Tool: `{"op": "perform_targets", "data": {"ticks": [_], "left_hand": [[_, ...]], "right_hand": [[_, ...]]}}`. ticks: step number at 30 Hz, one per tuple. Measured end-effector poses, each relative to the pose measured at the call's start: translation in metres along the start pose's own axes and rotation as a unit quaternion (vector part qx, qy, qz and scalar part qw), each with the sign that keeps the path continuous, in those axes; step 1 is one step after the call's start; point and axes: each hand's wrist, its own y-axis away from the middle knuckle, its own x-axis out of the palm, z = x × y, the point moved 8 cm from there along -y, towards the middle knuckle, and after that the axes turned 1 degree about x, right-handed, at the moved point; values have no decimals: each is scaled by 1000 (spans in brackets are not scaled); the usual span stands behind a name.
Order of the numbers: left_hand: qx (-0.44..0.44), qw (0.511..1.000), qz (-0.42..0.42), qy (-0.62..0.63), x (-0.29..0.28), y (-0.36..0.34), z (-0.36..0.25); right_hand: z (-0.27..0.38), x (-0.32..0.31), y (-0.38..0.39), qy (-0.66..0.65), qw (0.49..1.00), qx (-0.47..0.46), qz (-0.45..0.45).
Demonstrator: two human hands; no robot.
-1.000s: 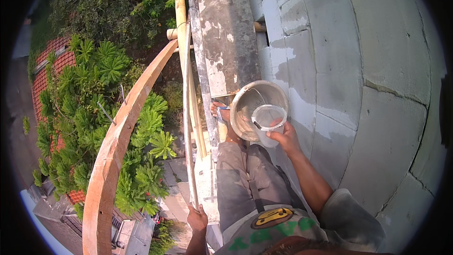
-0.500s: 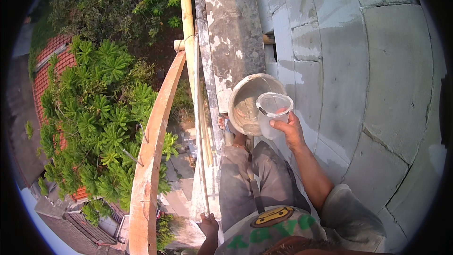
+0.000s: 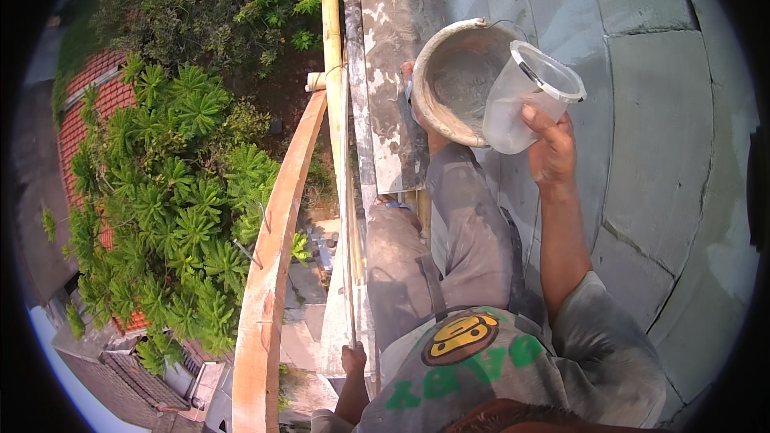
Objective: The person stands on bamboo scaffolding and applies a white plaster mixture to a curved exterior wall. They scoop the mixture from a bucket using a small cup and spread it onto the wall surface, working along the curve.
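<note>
My right hand (image 3: 550, 144) is closed around a translucent plastic tub (image 3: 513, 104) with a white rim, tilted over the near right side of a mortar bucket (image 3: 433, 96). Grey residue coats the bucket's inside, and a thin wire handle shows at its far rim. Whether my fingers also hold the bucket is hidden behind the tub. Down at the lower middle, my left hand (image 3: 353, 359) grips a thin upright pole (image 3: 348, 273). One of my feet (image 3: 407, 72) shows on the plank beside the bucket.
A mortar-stained plank (image 3: 385, 0) runs ahead, beside a grey block wall (image 3: 658, 112) on the right. Bamboo poles (image 3: 331, 24) and a timber beam (image 3: 277, 256) with protruding nails stand left. Beyond is a drop to trees (image 3: 168, 184) and tiled roofs (image 3: 88, 104).
The bucket and tub have moved farther forward and right along the wall. My right leg has come forward, with a foot now on the plank. My left hand stays on the thin pole.
</note>
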Motion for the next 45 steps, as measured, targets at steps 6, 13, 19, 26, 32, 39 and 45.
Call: {"op": "perform_targets", "data": {"ticks": [6,13,19,26,32,39,45], "left_hand": [[12,1000,-22,5,-4,3,-11],[-53,996,24,-75,-19,16,-59],[76,979,-18,186,-22,7,-195],[140,916,99,362,-95,29,-320],[168,894,121,396,-135,36,-426],[201,904,123,357,-198,40,-556],[232,879,96,406,-254,36,-610]], "right_hand": [[1,11,-60,32,999,3,-20],[-9,12,-130,78,995,58,12],[6,26,-175,103,991,85,23],[19,29,-230,138,984,106,47],[28,33,-283,186,974,122,42],[54,29,-349,230,962,139,57],[62,8,-383,215,960,172,46]]}}
